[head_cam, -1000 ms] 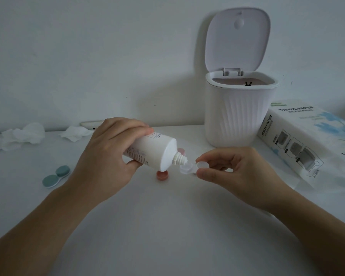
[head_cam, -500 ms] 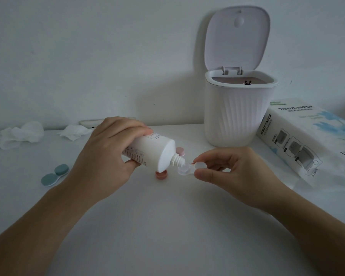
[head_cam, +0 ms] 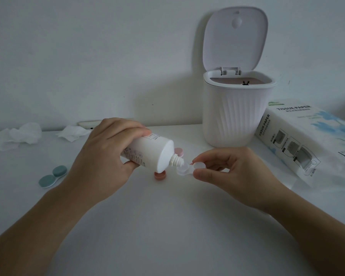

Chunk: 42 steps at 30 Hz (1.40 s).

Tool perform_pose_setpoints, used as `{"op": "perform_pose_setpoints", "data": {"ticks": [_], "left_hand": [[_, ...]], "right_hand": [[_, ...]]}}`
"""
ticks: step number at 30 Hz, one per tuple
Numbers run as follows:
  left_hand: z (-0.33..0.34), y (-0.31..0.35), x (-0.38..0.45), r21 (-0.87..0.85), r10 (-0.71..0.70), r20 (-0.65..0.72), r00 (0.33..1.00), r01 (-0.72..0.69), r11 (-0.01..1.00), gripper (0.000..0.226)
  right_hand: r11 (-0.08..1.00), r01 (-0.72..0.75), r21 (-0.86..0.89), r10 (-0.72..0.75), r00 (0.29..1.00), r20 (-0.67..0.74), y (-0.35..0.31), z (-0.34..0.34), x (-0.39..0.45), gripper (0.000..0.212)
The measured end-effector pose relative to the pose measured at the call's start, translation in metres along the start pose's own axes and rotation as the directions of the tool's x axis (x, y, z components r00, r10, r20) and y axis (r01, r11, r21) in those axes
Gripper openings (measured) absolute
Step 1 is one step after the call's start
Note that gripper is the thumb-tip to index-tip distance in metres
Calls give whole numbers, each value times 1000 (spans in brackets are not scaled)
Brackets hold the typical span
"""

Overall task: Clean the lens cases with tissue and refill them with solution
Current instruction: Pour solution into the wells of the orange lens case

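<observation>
A white plastic solution bottle with small printed text point(head_cam: 147, 154) is gripped in the left hand point(head_cam: 106, 156), the fingers curled over its top and the thumb under it. The bottle is tipped on its side with its threaded nozzle point(head_cam: 176, 162) pointed down and to the right, directly over one open well of a clear plastic lens case point(head_cam: 184, 169). The clear case is pinched at its other end between the thumb and forefinger of the right hand point(head_cam: 233, 172), just above the white table point(head_cam: 167, 226), near the table's middle. Whether liquid is leaving the nozzle cannot be told.

Two pink round caps point(head_cam: 160, 175) are seen partly hidden behind and under the bottle. A teal-lidded lens case point(head_cam: 52, 176) is laid toward the left edge of the table. Crumpled white tissues point(head_cam: 20, 137) are scattered along the far left edge against the wall. A white ribbed plastic bin with its lid flipped up point(head_cam: 237, 114) is stood at the far edge, right of centre, and a pack marked TISSUE PAPER point(head_cam: 299, 140) is laid beside it toward the right edge.
</observation>
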<state>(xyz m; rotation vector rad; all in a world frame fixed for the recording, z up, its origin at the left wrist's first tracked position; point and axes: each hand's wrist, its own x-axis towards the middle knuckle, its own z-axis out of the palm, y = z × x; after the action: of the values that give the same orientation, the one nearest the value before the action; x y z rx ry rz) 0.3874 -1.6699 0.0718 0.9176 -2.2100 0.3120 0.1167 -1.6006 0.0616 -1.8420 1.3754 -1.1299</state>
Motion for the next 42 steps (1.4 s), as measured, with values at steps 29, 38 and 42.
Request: {"op": "perform_pose_setpoints", "data": {"ticks": [29, 38, 42], "left_hand": [[-2, 2, -3, -133, -159, 25, 987, 161, 978, 73], [0, 5, -1, -49, -68, 8, 998, 69, 996, 66], [0, 4, 0, -29, -39, -4, 999, 39, 999, 64]], "right_hand": [[996, -4, 90, 4, 1000, 7, -2, -4, 1, 13], [998, 20, 62, -20, 1000, 0, -1, -3, 0, 16], [999, 24, 36, -24, 1000, 0, -1, -2, 1, 16]]}}
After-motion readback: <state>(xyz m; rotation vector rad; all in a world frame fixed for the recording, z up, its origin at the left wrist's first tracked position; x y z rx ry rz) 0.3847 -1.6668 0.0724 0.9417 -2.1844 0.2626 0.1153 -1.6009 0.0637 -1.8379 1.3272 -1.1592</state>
